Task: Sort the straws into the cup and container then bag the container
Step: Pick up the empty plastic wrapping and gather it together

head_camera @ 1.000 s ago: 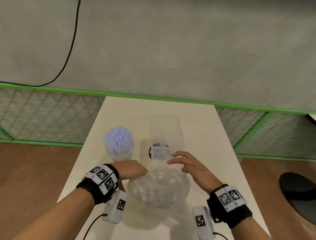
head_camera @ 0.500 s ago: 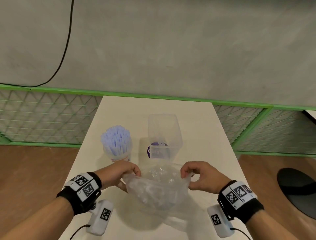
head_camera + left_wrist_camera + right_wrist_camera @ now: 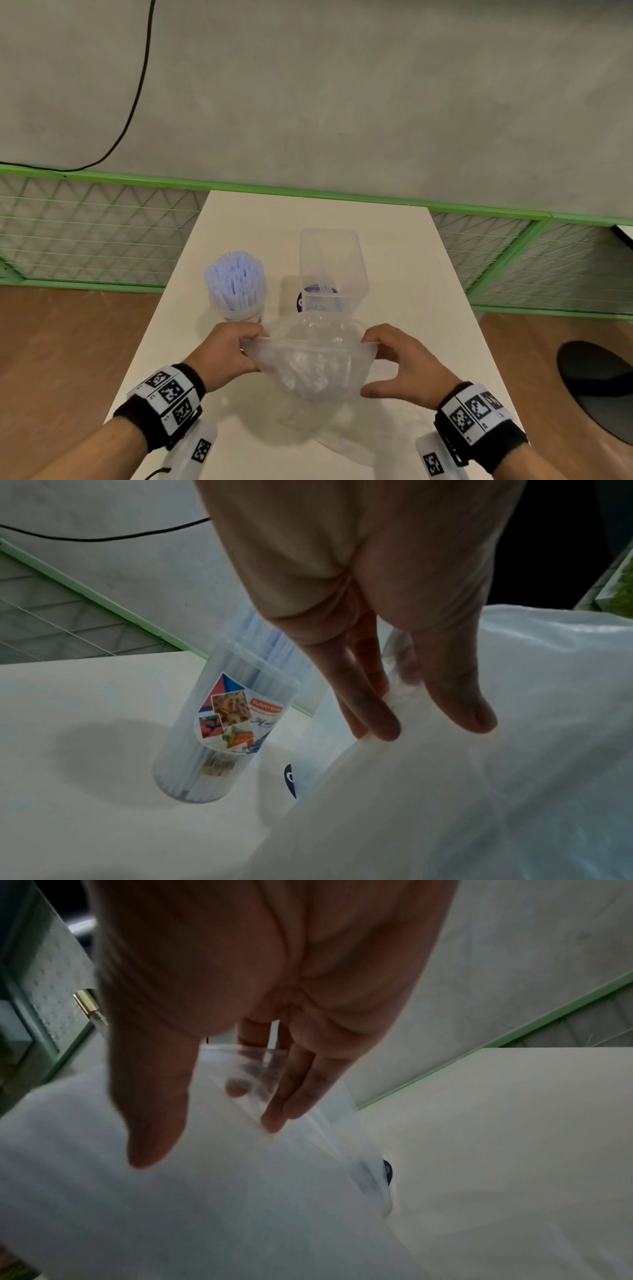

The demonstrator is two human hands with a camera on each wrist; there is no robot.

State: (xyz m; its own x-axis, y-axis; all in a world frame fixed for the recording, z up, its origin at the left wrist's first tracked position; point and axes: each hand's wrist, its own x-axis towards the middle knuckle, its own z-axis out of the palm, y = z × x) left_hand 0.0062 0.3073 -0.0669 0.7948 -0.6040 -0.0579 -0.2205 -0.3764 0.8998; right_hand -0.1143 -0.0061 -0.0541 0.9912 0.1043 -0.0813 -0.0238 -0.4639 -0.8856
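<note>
Both hands, left hand (image 3: 228, 351) and right hand (image 3: 399, 365), pinch the bag (image 3: 310, 359) mouth apart; bagging step, I judge; next, bring in the container (image 3: 332, 270) just beyond them.

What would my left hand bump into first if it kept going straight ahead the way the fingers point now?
Probably the round container of straws. The left hand, which pinches the plastic bag's rim, points forward across the table, and that container stands just beyond its fingers. Depth is unclear, so it could pass beside it.
</note>
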